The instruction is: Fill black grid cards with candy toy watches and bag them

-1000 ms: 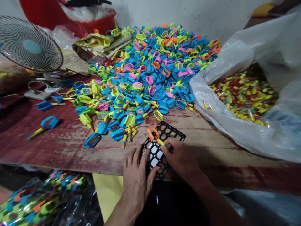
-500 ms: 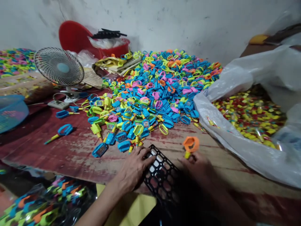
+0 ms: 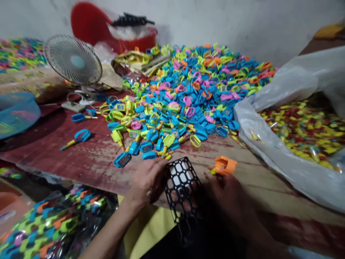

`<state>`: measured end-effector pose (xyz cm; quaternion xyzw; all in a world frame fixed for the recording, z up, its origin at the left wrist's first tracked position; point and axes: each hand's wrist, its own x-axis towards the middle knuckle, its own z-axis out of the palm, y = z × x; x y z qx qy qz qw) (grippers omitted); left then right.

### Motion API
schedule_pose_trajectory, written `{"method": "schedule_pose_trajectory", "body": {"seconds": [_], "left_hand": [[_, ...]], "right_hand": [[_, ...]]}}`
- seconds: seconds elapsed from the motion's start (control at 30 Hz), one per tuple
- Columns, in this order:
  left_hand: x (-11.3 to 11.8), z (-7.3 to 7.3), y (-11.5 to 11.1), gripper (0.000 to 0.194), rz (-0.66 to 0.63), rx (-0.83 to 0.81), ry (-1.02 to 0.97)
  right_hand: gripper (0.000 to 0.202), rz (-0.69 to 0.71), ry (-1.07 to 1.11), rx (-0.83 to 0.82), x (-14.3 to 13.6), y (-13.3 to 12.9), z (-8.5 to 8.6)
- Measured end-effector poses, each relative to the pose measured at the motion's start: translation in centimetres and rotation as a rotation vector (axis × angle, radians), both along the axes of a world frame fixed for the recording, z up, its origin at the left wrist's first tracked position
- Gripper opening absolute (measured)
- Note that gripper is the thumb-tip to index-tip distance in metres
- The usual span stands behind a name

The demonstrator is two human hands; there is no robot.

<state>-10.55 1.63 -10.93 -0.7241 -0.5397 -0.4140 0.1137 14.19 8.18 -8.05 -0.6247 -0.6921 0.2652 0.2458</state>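
Holding one orange ring piece (image 3: 225, 165) between closed fingers, the right hand (image 3: 228, 187) has shifted it from over one black grid tray (image 3: 184, 191) to the tray's right, leaving the grid uncovered, left hand (image 3: 145, 180) at the left edge, grip not discernible

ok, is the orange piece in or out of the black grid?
Out: the right hand holds the orange piece to the right of the black grid, with a visible gap between them.
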Motion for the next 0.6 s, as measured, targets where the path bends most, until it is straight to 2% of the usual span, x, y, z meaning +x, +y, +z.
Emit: {"method": "schedule_pose_trajectory", "body": {"seconds": [0.07,0.2,0.3,0.37,0.47,0.6], "left_hand": [[0.8,0.1,-1.4,0.023,0.166,-0.091,-0.147],[2.4,-0.3,-2.4,0.039,0.238,-0.342,-0.137],[2.7,-0.9,-2.2,0.054,0.370,-0.401,-0.165],[2.7,-1.0,-2.1,0.055,0.450,-0.426,-0.186],[2.7,-0.9,-2.2,0.046,0.505,-0.458,-0.187],[2.7,-0.9,-2.2,0.044,0.500,-0.481,-0.210]], "right_hand": [[0.038,0.065,0.023,0.011,-0.6,-0.4,0.2],[0.034,0.231,0.218,0.085,-3.0,-0.5,-0.2],[0.027,0.354,0.319,0.046,-5.3,-0.1,-0.6],[0.024,0.394,0.341,0.052,-6.6,0.4,-0.8],[0.021,0.381,0.327,0.098,-8.2,1.1,-1.1],[0.017,0.427,0.306,0.033,-9.8,1.5,-1.4]]}}
